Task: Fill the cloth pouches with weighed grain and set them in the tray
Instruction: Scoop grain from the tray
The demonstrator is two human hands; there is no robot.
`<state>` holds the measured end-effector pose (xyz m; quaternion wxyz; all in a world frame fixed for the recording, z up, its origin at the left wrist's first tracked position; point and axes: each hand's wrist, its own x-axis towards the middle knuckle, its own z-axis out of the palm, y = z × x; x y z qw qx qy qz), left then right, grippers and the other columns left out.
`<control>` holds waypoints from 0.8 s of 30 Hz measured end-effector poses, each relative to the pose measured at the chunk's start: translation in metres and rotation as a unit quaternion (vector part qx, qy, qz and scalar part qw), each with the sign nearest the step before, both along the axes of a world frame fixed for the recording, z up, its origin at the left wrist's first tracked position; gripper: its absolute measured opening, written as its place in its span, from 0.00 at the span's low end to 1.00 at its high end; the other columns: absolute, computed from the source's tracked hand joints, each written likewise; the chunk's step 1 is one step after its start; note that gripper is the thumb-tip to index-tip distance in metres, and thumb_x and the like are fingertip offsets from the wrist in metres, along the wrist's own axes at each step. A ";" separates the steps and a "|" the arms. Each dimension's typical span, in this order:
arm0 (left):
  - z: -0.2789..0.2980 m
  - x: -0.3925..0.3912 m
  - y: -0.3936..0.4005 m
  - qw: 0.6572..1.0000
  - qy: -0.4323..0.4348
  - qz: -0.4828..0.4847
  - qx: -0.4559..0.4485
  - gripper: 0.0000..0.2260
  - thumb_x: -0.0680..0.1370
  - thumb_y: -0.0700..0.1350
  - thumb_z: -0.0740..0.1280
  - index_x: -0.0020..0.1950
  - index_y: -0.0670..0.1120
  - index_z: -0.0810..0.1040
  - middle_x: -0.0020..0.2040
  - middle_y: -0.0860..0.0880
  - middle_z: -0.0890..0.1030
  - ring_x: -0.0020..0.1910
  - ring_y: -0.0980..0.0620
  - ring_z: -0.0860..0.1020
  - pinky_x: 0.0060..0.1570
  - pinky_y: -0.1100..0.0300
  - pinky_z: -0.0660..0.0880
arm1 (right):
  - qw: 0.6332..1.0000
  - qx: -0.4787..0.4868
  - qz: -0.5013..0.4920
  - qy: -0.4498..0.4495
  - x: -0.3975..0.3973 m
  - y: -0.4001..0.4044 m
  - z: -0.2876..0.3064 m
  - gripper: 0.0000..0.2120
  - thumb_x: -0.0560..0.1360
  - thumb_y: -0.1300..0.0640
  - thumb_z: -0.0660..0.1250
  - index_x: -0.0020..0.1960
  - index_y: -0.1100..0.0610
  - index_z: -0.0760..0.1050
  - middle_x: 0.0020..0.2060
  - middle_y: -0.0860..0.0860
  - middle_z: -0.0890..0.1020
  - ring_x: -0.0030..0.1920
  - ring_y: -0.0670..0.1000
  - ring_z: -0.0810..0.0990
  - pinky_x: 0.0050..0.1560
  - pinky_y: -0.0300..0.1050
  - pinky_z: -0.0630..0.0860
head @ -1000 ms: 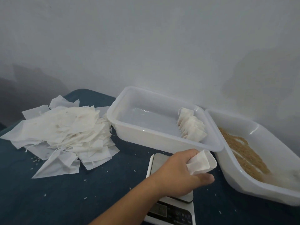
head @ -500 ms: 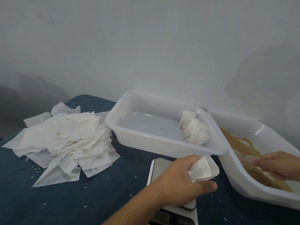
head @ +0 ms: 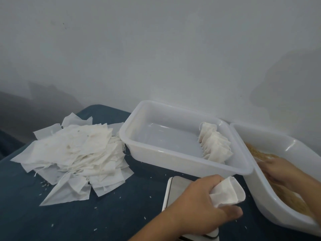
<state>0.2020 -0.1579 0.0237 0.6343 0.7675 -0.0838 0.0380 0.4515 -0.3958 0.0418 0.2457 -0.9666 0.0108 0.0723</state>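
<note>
My left hand (head: 199,204) grips a white cloth pouch (head: 227,193), mouth held open toward the right, above a small kitchen scale (head: 177,188). To the right, my right hand (head: 284,173) reaches down into brown grain (head: 291,200) in a tilted white tub (head: 267,204); its fingers are partly hidden, so their grip is unclear. Behind the scale stands a white plastic tray (head: 173,164). A row of filled pouches (head: 215,145) leans at its right end.
A loose pile of empty white pouches (head: 74,153) lies at the left on the dark blue table (head: 52,223). Stray grains dot the cloth. A pale wall rises directly behind the tray and tub.
My right hand has come into view and gone deeper into the grain tub. My left hand keeps the open pouch over the scale, barely moved.
</note>
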 end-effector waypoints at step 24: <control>-0.004 0.000 -0.001 0.998 -0.025 0.051 -0.005 0.08 0.72 0.56 0.73 0.42 0.65 0.74 0.37 0.63 0.76 0.36 0.67 0.74 0.35 0.75 0.69 | 0.987 0.148 -0.026 -0.047 -0.050 -0.047 0.017 0.16 0.80 0.44 0.69 0.63 0.51 0.82 0.31 0.54 0.77 0.31 0.53 0.73 0.37 0.49 0.78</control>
